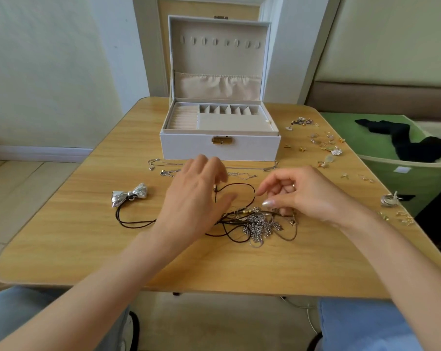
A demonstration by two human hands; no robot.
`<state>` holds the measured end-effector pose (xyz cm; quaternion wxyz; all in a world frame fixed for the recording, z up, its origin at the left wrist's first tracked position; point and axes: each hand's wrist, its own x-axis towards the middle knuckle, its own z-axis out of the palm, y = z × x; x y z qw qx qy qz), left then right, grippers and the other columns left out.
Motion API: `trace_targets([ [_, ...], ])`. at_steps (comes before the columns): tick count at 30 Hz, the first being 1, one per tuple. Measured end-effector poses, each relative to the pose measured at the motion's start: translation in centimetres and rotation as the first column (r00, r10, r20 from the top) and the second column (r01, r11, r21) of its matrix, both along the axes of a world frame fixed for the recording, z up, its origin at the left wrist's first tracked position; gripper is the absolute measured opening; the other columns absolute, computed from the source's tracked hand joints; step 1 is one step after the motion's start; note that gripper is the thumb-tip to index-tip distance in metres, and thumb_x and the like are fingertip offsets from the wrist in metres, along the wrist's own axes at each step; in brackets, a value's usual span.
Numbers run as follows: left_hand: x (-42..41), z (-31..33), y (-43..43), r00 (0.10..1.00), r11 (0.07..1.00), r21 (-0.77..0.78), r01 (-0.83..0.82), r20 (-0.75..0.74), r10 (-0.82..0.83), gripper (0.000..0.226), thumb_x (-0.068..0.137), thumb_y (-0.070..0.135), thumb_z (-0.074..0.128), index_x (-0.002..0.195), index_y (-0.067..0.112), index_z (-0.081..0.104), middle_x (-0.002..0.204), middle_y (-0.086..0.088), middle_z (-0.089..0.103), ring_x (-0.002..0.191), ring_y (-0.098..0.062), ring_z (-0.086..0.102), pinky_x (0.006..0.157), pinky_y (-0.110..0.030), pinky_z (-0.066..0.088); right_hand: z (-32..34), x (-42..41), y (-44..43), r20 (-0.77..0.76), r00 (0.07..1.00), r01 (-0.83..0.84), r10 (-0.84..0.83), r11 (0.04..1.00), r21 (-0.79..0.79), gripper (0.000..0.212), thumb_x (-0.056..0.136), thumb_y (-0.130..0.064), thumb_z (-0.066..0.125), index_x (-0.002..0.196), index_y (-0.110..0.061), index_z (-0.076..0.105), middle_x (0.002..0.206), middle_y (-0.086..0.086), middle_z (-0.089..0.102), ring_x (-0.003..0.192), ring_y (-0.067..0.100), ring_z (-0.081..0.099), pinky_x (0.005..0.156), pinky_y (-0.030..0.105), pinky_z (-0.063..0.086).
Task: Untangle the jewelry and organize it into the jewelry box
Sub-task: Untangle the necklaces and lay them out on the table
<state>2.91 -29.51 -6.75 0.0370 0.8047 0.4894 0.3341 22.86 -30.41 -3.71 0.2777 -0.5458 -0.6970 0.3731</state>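
Note:
A tangle of silver chains and pendants [260,224] lies in the middle of the wooden table [87,254]. A dark cord [239,184] loops out of the tangle and runs left to a silver bow pendant [129,195]. My right hand [308,196] hovers over the tangle's right side, and its index fingertip and thumb pinch the cord's loop. My left hand [194,198] is spread over the cord left of the tangle, fingers relaxed, with a loose cord end beside its thumb. The white jewelry box [189,148] stands open behind the hands.
Two thin silver chains [163,163] lie just in front of the box. Several small earrings and charms [325,145] are scattered along the table's right side, with silver hoops [389,200] near the right edge. A green basket [391,171] holding dark cloth stands to the right.

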Motion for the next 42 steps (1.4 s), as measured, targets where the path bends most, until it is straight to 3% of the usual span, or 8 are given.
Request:
trace_targets([
  [6, 0.8, -0.8, -0.1, 0.977, 0.969, -0.168, 0.184, -0.078, -0.199, 0.019, 0.08, 0.039, 0.068, 0.084, 0.022, 0.062, 0.087, 0.01, 0.05, 0.087, -0.012, 0.042, 0.073, -0.027, 0.036, 1.4, 0.7, -0.1, -0.33, 0.943, 0.052, -0.052, 0.999, -0.01, 0.02, 0.079, 0.004, 0.064, 0.088, -0.012, 0.068, 0.072, 0.002, 0.069, 0.047, 0.005, 0.049, 0.045, 0.013, 0.039],
  [13, -0.1, 0.5, 0.4, 0.877, 0.862, -0.416, 0.29, 0.477, -0.065, 0.015, 0.089, 0.021, 0.06, 0.085, 0.007, 0.059, 0.079, -0.001, 0.071, 0.075, -0.013, 0.065, 0.069, -0.02, 0.05, 2.2, 2.3, 0.0, -0.758, 0.647, -0.037, -0.082, 0.99, -0.139, 0.019, 0.076, -0.007, 0.049, 0.088, -0.012, 0.063, 0.064, -0.001, 0.053, 0.054, 0.012, 0.044, 0.049, 0.02, 0.036],
  [20, -0.5, 0.7, 0.6, 0.787, 0.821, -0.492, 0.289, 0.61, 0.089, 0.015, 0.095, 0.02, 0.053, 0.089, 0.006, 0.055, 0.075, -0.004, 0.07, 0.054, -0.009, 0.053, 0.053, -0.022, 0.042, 2.5, 2.5, -0.4, -0.262, 0.965, -0.011, -0.014, 0.995, -0.097, 0.025, 0.067, -0.027, 0.069, 0.088, -0.013, 0.069, 0.058, -0.003, 0.054, 0.049, 0.004, 0.043, 0.045, 0.013, 0.031],
  [25, -1.0, 0.7, 1.1, 0.805, 0.857, -0.466, 0.222, 0.583, 0.108, 0.018, 0.093, 0.023, 0.055, 0.09, 0.006, 0.058, 0.072, 0.0, 0.07, 0.055, -0.006, 0.052, 0.056, -0.019, 0.041, 1.2, 2.9, -0.1, 0.265, 0.961, 0.066, -0.073, 0.997, 0.035, 0.01, 0.065, -0.033, 0.078, 0.072, -0.026, 0.075, 0.049, -0.018, 0.059, 0.052, -0.001, 0.048, 0.065, 0.023, 0.036],
  [28, -1.0, 0.8, 1.1, 0.793, 0.847, -0.476, 0.236, 0.599, 0.115, 0.02, 0.093, 0.021, 0.054, 0.092, 0.002, 0.057, 0.075, -0.002, 0.07, 0.06, -0.008, 0.061, 0.053, -0.018, 0.047, 1.2, 2.7, -0.1, 0.234, 0.97, 0.057, -0.063, 0.998, 0.034, 0.008, 0.068, -0.034, 0.075, 0.07, -0.026, 0.075, 0.064, -0.015, 0.069, 0.066, 0.002, 0.06, 0.069, 0.019, 0.043],
  [33, -1.1, 0.6, 1.1, 0.828, 0.835, -0.502, 0.224, 0.55, 0.108, 0.018, 0.094, 0.023, 0.054, 0.091, 0.006, 0.056, 0.079, 0.0, 0.073, 0.062, -0.008, 0.062, 0.053, -0.019, 0.046, 2.0, 2.0, -0.4, -0.061, 0.997, 0.04, -0.039, 0.999, 0.018, 0.028, 0.068, -0.039, 0.065, 0.077, -0.014, 0.072, 0.054, -0.004, 0.06, 0.044, 0.002, 0.042, 0.047, 0.012, 0.036],
  [39, -1.7, 0.2, 1.3, 0.91, 0.905, -0.411, 0.11, 0.409, 0.075, 0.007, 0.089, 0.017, 0.061, 0.094, 0.012, 0.059, 0.085, 0.004, 0.069, 0.076, -0.008, 0.064, 0.069, -0.024, 0.052, 0.1, 1.2, 0.1, 0.375, 0.905, 0.082, -0.198, 0.949, 0.304, 0.009, 0.071, -0.034, 0.077, 0.078, -0.031, 0.071, 0.089, -0.012, 0.063, 0.089, 0.006, 0.052, 0.075, 0.025, 0.035],
  [42, -2.1, 0.3, 1.1, 0.954, 0.946, -0.314, 0.078, 0.3, 0.021, 0.011, 0.086, 0.012, 0.063, 0.096, 0.013, 0.059, 0.091, 0.009, 0.065, 0.084, -0.001, 0.061, 0.069, -0.013, 0.048, -0.6, -0.6, -0.1, 0.305, 0.948, -0.017, -0.091, 0.942, 0.335, 0.007, 0.074, -0.026, 0.077, 0.079, -0.029, 0.073, 0.085, -0.012, 0.06, 0.085, 0.006, 0.053, 0.076, 0.026, 0.039],
])
